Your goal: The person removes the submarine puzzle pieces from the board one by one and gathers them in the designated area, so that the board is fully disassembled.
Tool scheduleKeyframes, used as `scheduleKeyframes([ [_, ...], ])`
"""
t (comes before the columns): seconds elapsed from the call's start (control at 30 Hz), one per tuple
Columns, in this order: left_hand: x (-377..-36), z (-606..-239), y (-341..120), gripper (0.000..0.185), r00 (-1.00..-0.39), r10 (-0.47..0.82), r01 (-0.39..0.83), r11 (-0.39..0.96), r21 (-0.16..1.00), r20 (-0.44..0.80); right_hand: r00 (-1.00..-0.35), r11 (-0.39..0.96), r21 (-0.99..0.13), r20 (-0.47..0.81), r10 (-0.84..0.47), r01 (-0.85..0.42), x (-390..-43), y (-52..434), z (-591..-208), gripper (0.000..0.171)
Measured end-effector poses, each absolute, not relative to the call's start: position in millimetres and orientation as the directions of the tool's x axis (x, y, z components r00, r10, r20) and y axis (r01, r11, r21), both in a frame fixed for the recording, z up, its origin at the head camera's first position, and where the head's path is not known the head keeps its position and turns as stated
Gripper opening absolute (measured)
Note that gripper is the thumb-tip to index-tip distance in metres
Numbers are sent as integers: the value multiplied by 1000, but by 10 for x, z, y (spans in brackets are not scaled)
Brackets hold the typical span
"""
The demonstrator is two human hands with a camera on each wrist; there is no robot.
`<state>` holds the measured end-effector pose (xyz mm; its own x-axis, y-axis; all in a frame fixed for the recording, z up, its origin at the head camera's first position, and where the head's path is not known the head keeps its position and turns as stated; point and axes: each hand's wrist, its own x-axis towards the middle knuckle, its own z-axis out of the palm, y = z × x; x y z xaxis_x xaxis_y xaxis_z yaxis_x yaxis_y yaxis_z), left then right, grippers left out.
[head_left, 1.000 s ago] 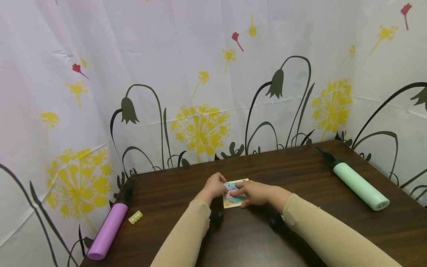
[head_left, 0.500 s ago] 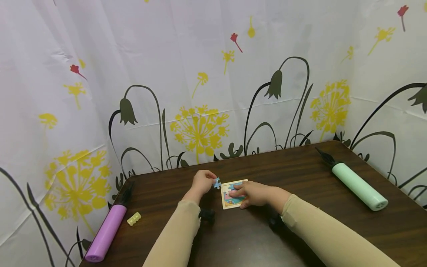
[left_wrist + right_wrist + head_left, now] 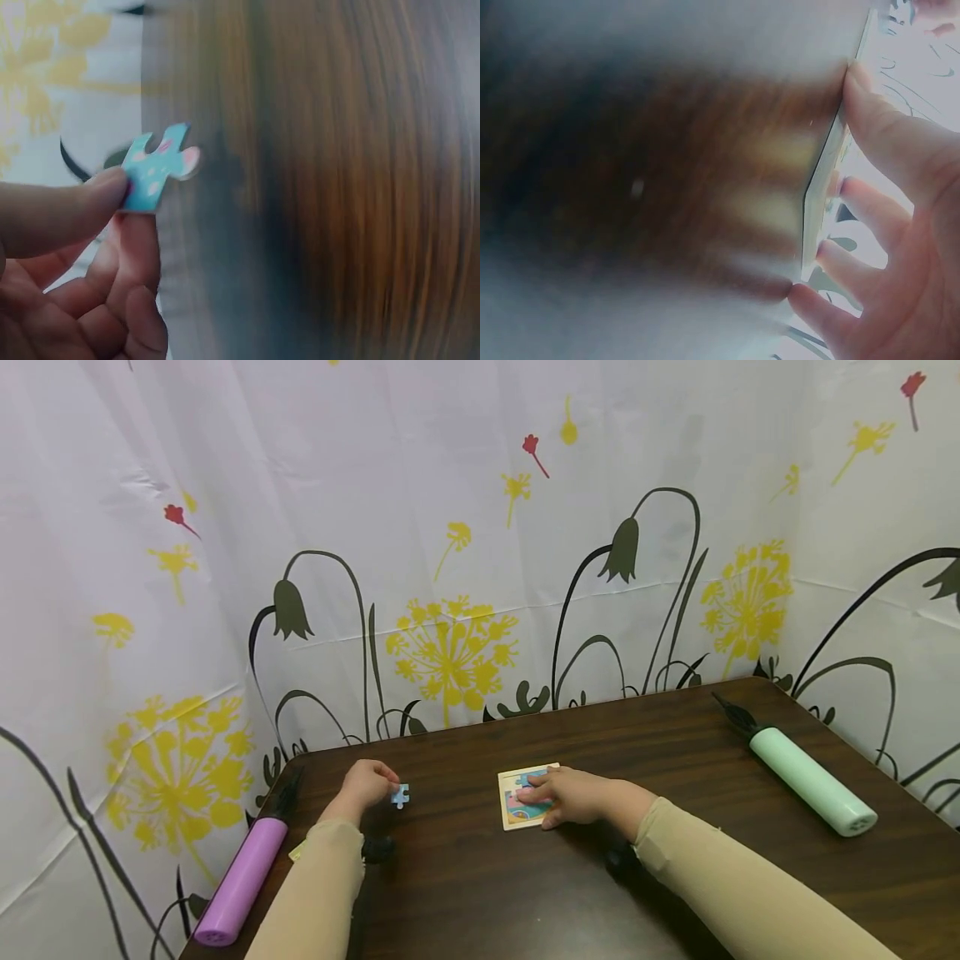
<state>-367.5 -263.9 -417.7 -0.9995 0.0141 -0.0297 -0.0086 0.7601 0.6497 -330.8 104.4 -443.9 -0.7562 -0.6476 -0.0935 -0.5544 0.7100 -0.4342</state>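
Observation:
Between thumb and fingers my left hand [image 3: 367,783] pinches a light-blue jigsaw piece [image 3: 401,796], held close over the table left of the puzzle board. In the left wrist view the piece [image 3: 156,176] shows white and pink spots, a knob and a notch. My right hand [image 3: 573,795] rests on the right side of a small wooden-framed puzzle board [image 3: 504,802], fingers spread over its picture and thumb at its near edge. Bare wood shows at the board's upper left. From the right wrist view, the board [image 3: 819,196] appears edge-on under the fingertips.
A purple hand pump [image 3: 243,881] lies at the table's left edge, a mint-green one [image 3: 813,781] on the right. Partly behind the left sleeve is a small yellow block [image 3: 296,852]. A flowered curtain [image 3: 450,527] hangs behind the dark wooden table [image 3: 465,893].
My left hand has lifted the jigsaw piece out of the board and carried it left across the table. My right hand has stayed on the board.

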Motion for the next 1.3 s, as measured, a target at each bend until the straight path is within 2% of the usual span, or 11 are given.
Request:
scheduleKeyframes([
  [0.27,-3695,-4299,-2885,4,-991,28,-63,756,651,-129,-758,711,-437,-94,-645,-551,-3296,1061,-4450,62],
  [0.67,-3652,-4290,-2712,7,-998,-42,-67,819,571,-56,-757,713,-430,-98,-646,-554,-3291,1056,-4434,63],
  [0.8,-3663,-4165,-2410,9,-1000,-28,-31,806,591,-15,-762,719,-429,-99,-640,-547,-3297,1069,-4437,63],
  [0.93,-3670,-4089,-1964,8,-999,39,23,802,596,-15,-755,708,-431,-89,-650,-559,-3300,1079,-4430,63],
  [1.13,-3651,-4194,-1311,10,-986,153,82,795,601,-68,-731,684,-421,-70,-679,-595,-3311,1068,-4418,63],
  [1.3,-3618,-4285,-963,13,-982,171,86,788,609,-83,-732,679,-434,-64,-679,-592,-3295,1071,-4424,62],
])
